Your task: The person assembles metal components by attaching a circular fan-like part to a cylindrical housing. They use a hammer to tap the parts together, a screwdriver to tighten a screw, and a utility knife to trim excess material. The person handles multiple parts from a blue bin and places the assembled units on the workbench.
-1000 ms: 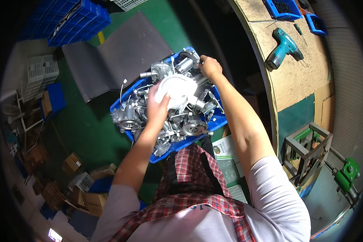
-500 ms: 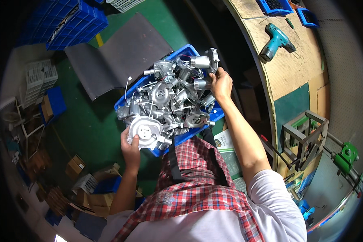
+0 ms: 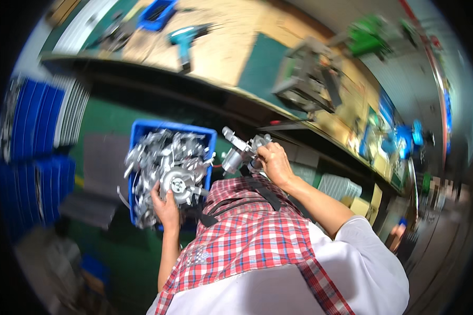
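In front of me stands a blue crate (image 3: 211, 135) heaped with silver metal blower units with small motors and thin wires. My left hand (image 3: 166, 210) is closed on the round housing of a silver blower (image 3: 178, 184), thumb on its face, over the near part of the heap. To the right of the crate, before my apron, my right hand (image 3: 276, 165) grips a silver motor blower (image 3: 235, 155) with a cylindrical motor body. Whether a second unit is in that hand is hard to tell. Motion blur smears the pile.
Beyond the crate runs a wooden workbench (image 3: 215, 63) carrying a teal cordless drill (image 3: 185, 44), a blue parts bin (image 3: 156, 14) and a grey metal frame fixture (image 3: 310, 76). Blue crates (image 3: 34, 121) are stacked at left. A dark grey panel (image 3: 102, 168) lies behind the crate.
My view has turned right, bringing the bench across the top. My right hand has lifted its blower out over the crate's right side; the left still holds its blower.
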`<state>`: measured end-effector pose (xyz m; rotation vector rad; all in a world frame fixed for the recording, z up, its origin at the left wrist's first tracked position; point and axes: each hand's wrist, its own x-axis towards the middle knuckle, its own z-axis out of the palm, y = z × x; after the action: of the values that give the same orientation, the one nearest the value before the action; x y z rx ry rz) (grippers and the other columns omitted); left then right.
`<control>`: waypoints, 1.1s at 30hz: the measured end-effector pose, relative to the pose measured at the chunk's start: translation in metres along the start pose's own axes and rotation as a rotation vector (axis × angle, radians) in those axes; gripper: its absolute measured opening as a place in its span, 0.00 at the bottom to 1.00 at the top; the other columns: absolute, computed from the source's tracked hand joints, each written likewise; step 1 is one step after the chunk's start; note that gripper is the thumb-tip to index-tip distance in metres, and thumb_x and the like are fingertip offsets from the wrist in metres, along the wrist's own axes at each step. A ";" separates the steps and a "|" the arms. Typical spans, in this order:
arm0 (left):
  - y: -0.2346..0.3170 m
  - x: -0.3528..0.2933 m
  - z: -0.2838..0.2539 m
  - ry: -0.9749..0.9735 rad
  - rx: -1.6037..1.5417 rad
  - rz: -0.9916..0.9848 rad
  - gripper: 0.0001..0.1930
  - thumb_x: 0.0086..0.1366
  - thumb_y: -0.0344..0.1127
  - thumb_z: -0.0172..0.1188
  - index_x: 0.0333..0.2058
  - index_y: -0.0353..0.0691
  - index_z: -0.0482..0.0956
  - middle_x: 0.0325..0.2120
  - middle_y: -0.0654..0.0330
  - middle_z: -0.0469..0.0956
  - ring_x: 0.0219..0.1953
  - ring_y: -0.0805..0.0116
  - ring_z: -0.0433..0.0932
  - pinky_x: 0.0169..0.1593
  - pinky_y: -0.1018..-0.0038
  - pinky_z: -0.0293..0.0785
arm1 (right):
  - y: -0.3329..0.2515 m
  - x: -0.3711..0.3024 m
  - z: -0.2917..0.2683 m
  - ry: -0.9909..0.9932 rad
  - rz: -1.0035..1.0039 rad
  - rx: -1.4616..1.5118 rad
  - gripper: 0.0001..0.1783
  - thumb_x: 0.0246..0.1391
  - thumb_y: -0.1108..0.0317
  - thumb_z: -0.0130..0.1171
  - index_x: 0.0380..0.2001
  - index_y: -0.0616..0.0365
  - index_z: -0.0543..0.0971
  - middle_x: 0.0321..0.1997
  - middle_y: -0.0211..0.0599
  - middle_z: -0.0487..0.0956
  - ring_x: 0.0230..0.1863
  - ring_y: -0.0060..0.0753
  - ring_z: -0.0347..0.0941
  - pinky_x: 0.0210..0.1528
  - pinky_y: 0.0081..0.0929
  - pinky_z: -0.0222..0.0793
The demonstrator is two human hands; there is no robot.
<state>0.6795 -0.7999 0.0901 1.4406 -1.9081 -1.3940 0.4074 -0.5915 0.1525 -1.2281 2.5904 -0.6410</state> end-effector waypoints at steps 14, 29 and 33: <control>0.231 -0.074 0.313 -1.028 -0.029 0.397 0.21 0.60 0.26 0.56 0.53 0.34 0.71 0.46 0.47 0.77 0.49 0.56 0.77 0.52 0.69 0.71 | 0.278 -0.113 -0.186 0.381 0.821 -0.230 0.09 0.45 0.72 0.66 0.31 0.63 0.80 0.30 0.57 0.78 0.36 0.60 0.76 0.39 0.48 0.70; 0.255 -0.099 0.728 -0.536 -0.069 0.282 0.24 0.63 0.33 0.61 0.56 0.35 0.65 0.45 0.51 0.75 0.39 0.64 0.77 0.33 0.71 0.77 | 0.575 0.016 -0.215 0.474 0.626 -0.439 0.09 0.52 0.72 0.52 0.33 0.54 0.81 0.38 0.49 0.76 0.44 0.51 0.71 0.46 0.44 0.66; 0.253 -0.086 0.762 -0.579 0.001 0.250 0.28 0.66 0.43 0.59 0.60 0.38 0.62 0.50 0.51 0.72 0.43 0.64 0.76 0.36 0.71 0.80 | 0.600 0.016 -0.195 0.398 0.699 -0.360 0.10 0.50 0.69 0.56 0.37 0.56 0.79 0.41 0.54 0.76 0.46 0.54 0.71 0.48 0.46 0.66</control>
<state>0.0083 -0.3615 -0.0065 0.8006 -2.3223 -1.8113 -0.0841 -0.2100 0.0453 -0.1830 3.2758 -0.2942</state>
